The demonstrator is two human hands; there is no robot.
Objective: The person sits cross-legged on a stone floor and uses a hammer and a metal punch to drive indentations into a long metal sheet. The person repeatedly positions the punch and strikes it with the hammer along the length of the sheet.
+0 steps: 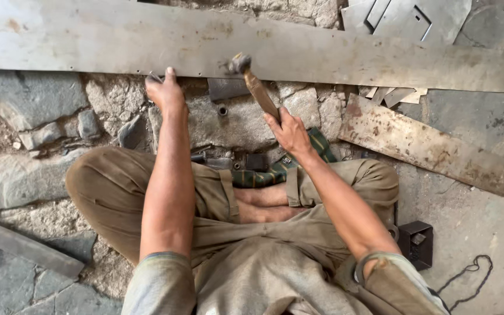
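Seated cross-legged on the stone floor (30, 105), a person in khaki trousers (118, 192) works with both bare hands, seen from above. Right hand (290, 133): grip closed around the wooden handle of a hammer (255, 84), whose metal head is raised just over the lower edge of a long metal sheet (322, 55). This sheet lies flat across the top of the view, running from left to right on the stones. Left hand (164, 90): fingers curled at the same lower edge, pinching a small dark tool (154, 76) against the sheet; what kind of tool cannot be told. Between the hands, a dark metal block (227, 88) sits under the sheet's edge, with a small ring-shaped part (222, 109) just below it. Green striped cloth (275, 169) lies in front of the legs. To the right, a rusted metal strip (427, 146) lies slantwise; a small black box (416, 242) rests beside the right knee.
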